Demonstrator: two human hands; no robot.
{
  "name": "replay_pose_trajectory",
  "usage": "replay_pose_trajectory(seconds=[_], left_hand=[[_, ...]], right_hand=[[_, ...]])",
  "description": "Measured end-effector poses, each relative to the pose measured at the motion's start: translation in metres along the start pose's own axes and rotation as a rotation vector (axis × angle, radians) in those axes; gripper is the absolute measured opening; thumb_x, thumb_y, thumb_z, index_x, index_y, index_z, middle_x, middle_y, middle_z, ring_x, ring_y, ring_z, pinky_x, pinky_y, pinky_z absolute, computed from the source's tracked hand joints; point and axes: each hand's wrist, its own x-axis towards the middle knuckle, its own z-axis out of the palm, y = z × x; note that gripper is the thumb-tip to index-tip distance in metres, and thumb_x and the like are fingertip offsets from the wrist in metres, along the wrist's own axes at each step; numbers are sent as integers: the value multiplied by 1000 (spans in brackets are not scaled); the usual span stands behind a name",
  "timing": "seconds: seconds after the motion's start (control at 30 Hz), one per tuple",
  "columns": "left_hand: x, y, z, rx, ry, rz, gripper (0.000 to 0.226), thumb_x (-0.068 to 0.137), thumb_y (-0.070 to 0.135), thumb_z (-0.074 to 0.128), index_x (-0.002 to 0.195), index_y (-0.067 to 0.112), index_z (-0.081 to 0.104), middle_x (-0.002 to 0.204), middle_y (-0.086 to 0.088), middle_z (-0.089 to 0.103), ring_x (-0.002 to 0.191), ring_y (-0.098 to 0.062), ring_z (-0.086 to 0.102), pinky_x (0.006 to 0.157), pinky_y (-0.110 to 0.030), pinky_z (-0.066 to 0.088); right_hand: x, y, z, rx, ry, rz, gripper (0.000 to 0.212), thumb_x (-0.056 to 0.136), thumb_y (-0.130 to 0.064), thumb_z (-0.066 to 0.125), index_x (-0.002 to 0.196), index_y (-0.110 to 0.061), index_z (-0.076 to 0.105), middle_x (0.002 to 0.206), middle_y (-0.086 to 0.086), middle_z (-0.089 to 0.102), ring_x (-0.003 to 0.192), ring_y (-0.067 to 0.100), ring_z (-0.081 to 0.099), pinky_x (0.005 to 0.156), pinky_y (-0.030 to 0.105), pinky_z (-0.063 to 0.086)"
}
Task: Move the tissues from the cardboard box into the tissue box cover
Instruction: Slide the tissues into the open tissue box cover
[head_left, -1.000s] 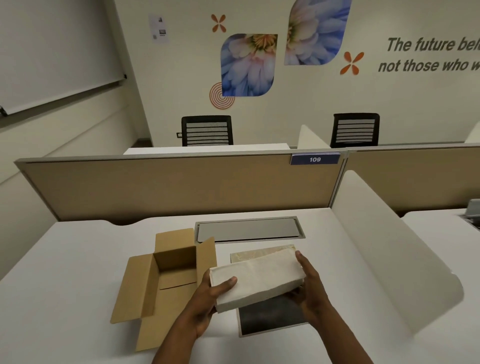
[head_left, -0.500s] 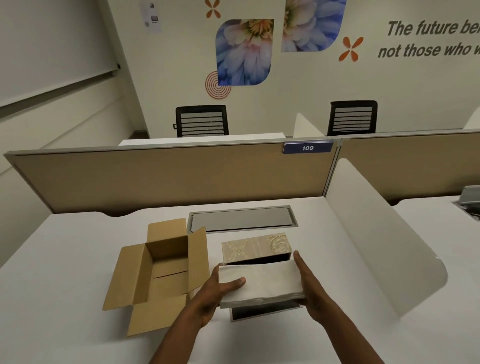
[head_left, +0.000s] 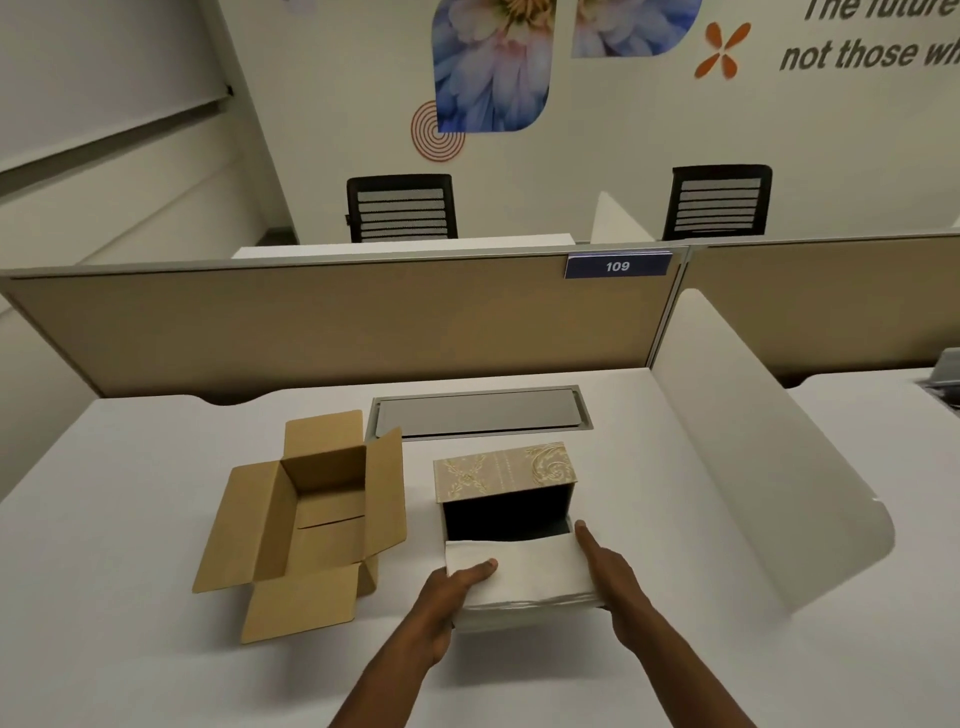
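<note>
A white stack of tissues is held between both hands, its far edge at the dark opening of the tissue box cover, which has a beige and gold patterned top. My left hand grips the stack's left end with the thumb on top. My right hand presses flat against the right end. The brown cardboard box sits to the left with its flaps spread; nothing shows inside it.
The white desk carries a grey cable hatch behind the cover. A tan partition closes the back and a white curved divider stands on the right. Two black chairs stand beyond.
The tissue stack has come down from above the cover to the level of its open front, and its far edge now meets the opening. Both hands moved with it.
</note>
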Motion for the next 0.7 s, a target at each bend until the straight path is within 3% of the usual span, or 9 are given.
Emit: replay_pose_trajectory(seconds=[0.1, 0.2, 0.3, 0.43, 0.5, 0.6, 0.7], left_hand=[[12, -3, -1, 6, 18, 9, 40, 76, 37, 83, 110, 19, 73, 105, 2, 79, 108, -23, 69, 103, -43, 48], [25, -3, -2, 8, 70, 56, 41, 77, 33, 84, 113, 18, 71, 107, 0, 79, 105, -24, 70, 95, -39, 53], [37, -1, -1, 36, 120, 105, 33, 79, 30, 83, 109, 22, 71, 110, -1, 77, 105, -22, 70, 100, -42, 53], [50, -1, -1, 67, 130, 124, 38, 80, 33, 81, 116, 26, 68, 115, 3, 74, 107, -18, 68, 96, -37, 52], [55, -3, -2, 71, 117, 118, 43, 80, 35, 81, 119, 26, 67, 116, 4, 74, 108, -17, 67, 97, -36, 50], [60, -5, -3, 102, 106, 112, 55, 79, 41, 80, 128, 25, 63, 120, 6, 72, 112, -16, 65, 103, -38, 48], [61, -6, -5, 160, 171, 92, 76, 77, 57, 76, 141, 23, 52, 142, -1, 59, 126, -22, 57, 109, -42, 45]], right_hand=[[14, 1, -2, 7, -4, 5, 57, 85, -75, 56, 100, -21, 65, 110, 5, 69, 105, 27, 65, 103, 51, 51], [27, -2, 0, 5, -14, 11, 61, 86, -74, 57, 108, -18, 64, 117, 6, 68, 110, 28, 63, 107, 52, 48], [37, -6, 4, -29, -9, 3, 61, 90, -71, 54, 112, -15, 65, 124, 9, 66, 113, 30, 61, 107, 50, 48], [42, -11, 10, -109, 8, -35, 72, 91, -69, 54, 137, -14, 60, 132, 7, 64, 116, 29, 60, 91, 38, 50], [44, -10, 11, -137, 15, -56, 70, 91, -69, 55, 136, -15, 61, 129, 7, 65, 115, 28, 62, 88, 37, 52], [45, -9, 12, -170, 35, -106, 59, 92, -64, 58, 126, -17, 67, 113, 2, 70, 99, 20, 66, 70, 31, 52], [45, -9, 12, -226, 46, -142, 51, 92, -61, 60, 119, -18, 69, 111, 1, 71, 96, 16, 65, 64, 26, 47]])
